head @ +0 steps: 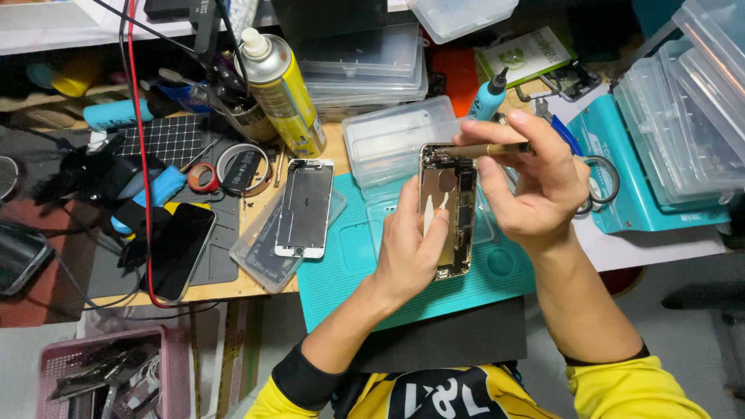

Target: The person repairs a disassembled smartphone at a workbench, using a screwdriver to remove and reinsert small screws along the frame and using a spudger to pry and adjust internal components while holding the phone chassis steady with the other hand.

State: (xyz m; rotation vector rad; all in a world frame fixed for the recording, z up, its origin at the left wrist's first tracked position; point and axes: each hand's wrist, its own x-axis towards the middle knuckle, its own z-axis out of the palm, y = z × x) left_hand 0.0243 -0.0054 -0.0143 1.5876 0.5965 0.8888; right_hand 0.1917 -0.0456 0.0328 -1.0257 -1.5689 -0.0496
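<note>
- 2 bare hands meet over a teal work mat [349, 271] on the wooden surface [233, 287].
- Left hand [411, 248] is clamped on an opened phone housing [450, 209], fingers wrapped along its left edge, holding it upright above the mat.
- Right hand [535, 186] is pinched shut around a slim brass-coloured screwdriver [489, 149]; its tip touches the housing's top end.
- 1 detached phone screen [305, 207] lies face down on a clear tray, just left of the mat.
- 1 dark phone [180, 250] rests on a grey pad further left.
- 1 yellow spray can [283, 89] stands behind the screen, near stacked clear plastic boxes [365, 62].
</note>
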